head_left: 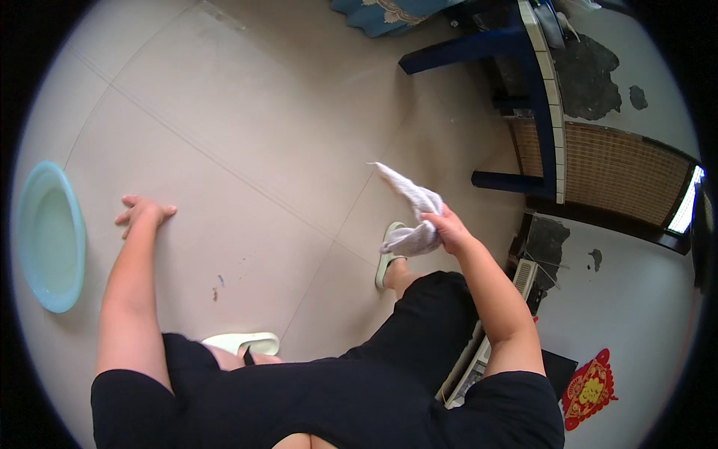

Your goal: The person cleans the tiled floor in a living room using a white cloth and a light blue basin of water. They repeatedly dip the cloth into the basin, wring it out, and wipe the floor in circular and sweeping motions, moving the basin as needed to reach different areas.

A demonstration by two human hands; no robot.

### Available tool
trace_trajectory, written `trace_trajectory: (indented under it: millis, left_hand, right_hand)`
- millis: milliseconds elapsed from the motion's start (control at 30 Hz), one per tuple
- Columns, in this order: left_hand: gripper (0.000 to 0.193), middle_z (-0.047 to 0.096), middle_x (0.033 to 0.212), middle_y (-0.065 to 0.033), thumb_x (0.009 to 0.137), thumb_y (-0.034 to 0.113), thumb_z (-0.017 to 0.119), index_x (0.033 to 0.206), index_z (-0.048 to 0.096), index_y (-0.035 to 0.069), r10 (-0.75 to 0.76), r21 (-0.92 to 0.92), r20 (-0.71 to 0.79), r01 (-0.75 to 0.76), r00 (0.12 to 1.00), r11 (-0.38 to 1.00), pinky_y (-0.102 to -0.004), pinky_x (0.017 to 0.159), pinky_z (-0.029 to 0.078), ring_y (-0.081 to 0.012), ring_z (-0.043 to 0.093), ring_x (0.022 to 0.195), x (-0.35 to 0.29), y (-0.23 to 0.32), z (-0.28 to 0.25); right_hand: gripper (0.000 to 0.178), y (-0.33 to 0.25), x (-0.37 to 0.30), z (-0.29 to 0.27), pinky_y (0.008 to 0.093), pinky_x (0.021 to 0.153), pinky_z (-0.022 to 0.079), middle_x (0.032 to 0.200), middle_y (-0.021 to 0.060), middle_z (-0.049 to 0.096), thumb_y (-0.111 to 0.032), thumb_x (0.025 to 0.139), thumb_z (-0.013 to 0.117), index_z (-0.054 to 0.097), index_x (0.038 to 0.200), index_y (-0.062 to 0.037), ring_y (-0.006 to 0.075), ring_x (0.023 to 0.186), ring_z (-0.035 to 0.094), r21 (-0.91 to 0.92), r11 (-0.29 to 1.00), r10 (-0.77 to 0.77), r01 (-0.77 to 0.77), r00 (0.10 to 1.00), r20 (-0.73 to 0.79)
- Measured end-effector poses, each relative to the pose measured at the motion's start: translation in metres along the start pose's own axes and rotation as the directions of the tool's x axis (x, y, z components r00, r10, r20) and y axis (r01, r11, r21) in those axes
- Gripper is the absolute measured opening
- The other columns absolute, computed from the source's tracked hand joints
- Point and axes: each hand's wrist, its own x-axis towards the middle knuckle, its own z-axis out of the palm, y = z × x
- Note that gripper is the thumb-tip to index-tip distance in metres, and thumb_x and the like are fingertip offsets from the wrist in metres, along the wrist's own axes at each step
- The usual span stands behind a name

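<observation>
My right hand (pixel 450 228) is closed around a pale, crumpled cloth (pixel 420 203). One end of the cloth points up and away, and another part droops below my fingers. On the left, my left hand (pixel 143 213) has its fingers spread and holds nothing. It appears over or against the tiled floor (pixel 224 127); I cannot tell whether it touches. Left of that hand stands a light blue basin (pixel 54 236) with what looks like water in it.
A dark blue table (pixel 550 112) with a tiled edge stands at the right. Blue patterned fabric (pixel 389 15) hangs at the top. Pale slippers (pixel 254 343) are on my feet. A radiator (pixel 479 359) lines the right wall, near a red decoration (pixel 591 391). Small debris (pixel 217 288) lies on the floor.
</observation>
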Motion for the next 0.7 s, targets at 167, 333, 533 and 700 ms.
trace_trajectory:
  millis: [167,333,533,700]
  left_hand:
    - [0.117,-0.002,0.144,-0.0274,0.063,0.034,0.079,0.141,-0.005,0.016,0.002,-0.012,-0.099,-0.004,0.995,1.0,-0.0506,0.103,0.027,-0.0446,0.023,0.128,0.004,-0.006,0.018]
    - [0.102,0.015,0.142,-0.0258,0.067,0.03,0.076,0.141,0.009,0.009,0.305,-0.251,-0.201,-0.351,0.931,0.902,-0.0428,0.104,0.028,-0.0368,0.027,0.129,0.068,-0.071,0.036]
    - [0.077,0.036,0.135,-0.021,0.074,0.035,0.069,0.133,0.033,-0.001,0.408,0.289,-0.16,-0.353,0.899,0.89,-0.0355,0.105,0.028,-0.0302,0.034,0.126,-0.002,-0.113,0.081]
    - [0.063,0.046,0.129,-0.0161,0.077,0.032,0.067,0.128,0.043,0.006,0.479,0.166,0.241,-0.522,0.844,0.836,-0.0339,0.095,0.039,-0.0283,0.044,0.119,-0.23,0.01,0.102]
  right_hand:
    - [0.038,0.11,0.066,-0.112,0.0355,0.078,0.049,0.102,0.0097,0.058,-0.016,0.082,0.056,0.047,0.116,-0.0049,0.0209,0.09,0.059,0.385,0.922,0.151,-0.041,0.954,-0.258]
    - [0.06,0.258,0.146,-0.161,0.0369,0.087,0.044,0.121,0.0162,0.048,-0.022,0.083,0.056,0.028,0.133,-0.002,0.0262,0.109,0.05,0.472,0.88,0.182,0.045,0.887,-0.424]
    - [0.087,0.451,0.256,-0.167,0.0431,0.104,0.023,0.141,0.0243,0.019,-0.037,0.081,0.057,0.002,0.142,-0.0095,0.038,0.13,0.023,0.015,0.972,0.205,-0.233,0.823,-0.529]
    - [0.081,0.29,0.32,-0.168,0.0499,0.104,0.022,0.144,0.0247,0.007,-0.042,0.079,0.057,0.012,0.142,-0.0179,0.045,0.13,0.017,-0.661,0.684,-0.144,-0.31,0.83,-0.539]
